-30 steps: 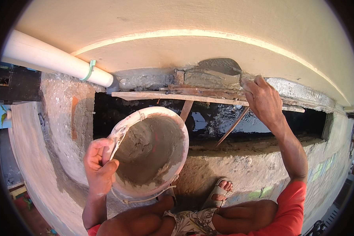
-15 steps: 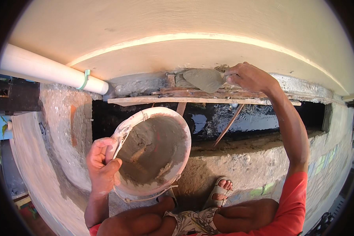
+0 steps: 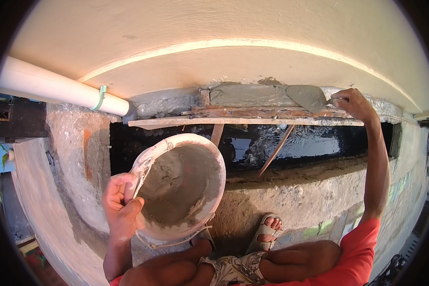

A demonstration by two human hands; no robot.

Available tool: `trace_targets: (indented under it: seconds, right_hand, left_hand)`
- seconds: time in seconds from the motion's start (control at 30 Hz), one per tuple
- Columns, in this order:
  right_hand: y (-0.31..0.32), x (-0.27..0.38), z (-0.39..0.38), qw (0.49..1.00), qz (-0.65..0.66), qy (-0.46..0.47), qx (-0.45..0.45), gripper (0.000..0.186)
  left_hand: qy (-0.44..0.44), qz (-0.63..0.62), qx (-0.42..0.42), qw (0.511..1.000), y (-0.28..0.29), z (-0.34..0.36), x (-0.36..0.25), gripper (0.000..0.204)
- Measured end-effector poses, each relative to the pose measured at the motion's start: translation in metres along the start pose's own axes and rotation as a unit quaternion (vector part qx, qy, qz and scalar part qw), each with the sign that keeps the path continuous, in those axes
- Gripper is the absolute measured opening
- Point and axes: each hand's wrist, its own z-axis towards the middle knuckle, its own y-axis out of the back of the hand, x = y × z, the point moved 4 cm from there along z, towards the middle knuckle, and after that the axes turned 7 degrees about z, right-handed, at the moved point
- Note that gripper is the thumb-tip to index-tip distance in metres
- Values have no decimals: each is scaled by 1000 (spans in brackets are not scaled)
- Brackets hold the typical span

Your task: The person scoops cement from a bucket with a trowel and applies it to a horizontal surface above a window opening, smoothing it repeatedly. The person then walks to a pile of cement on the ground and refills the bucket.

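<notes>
My left hand is closed round the rim of a pale bucket, with a cord across its side. Wet grey mortar lies inside, and the bucket is tilted toward me. My right hand, arm stretched far out, grips a pointed trowel by its handle. The trowel's blade is coated in mortar and lies flat against the mortar strip at the foot of the wall. Wooden boards edge that strip on the near side. The trowel's handle is mostly hidden by my fingers.
Below the boards runs a channel of dark water, with a slanting wooden stick propped across it. A white pipe with a green strap comes in at the left. The cream wall rises beyond. My sandalled foot rests on the near concrete.
My right hand has swept the trowel to the right along the strip, leaving smoother mortar behind it. The bucket in my left hand has shifted slightly left and down.
</notes>
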Motion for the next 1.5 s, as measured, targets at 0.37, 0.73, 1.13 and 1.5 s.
trace_targets:
  seconds: [0.37,0.73,1.13,1.5]
  right_hand:
    - [-69,125,2,972,-82,180,-125,29]
    - [-130,162,15,935,-227,209,-176,33]
    - [-59,75,16,984,-59,149,-80,31]
    - [-32,48,-41,977,-46,99,-181,33]
  left_hand:
    - [-21,-20,22,999,-7,3,-6,51]
    - [-12,-17,15,1000,-1,2,0,48]
    - [7,0,0,1000,6,3,3,50]
    - [-6,-4,10,1000,1,6,-2,49]
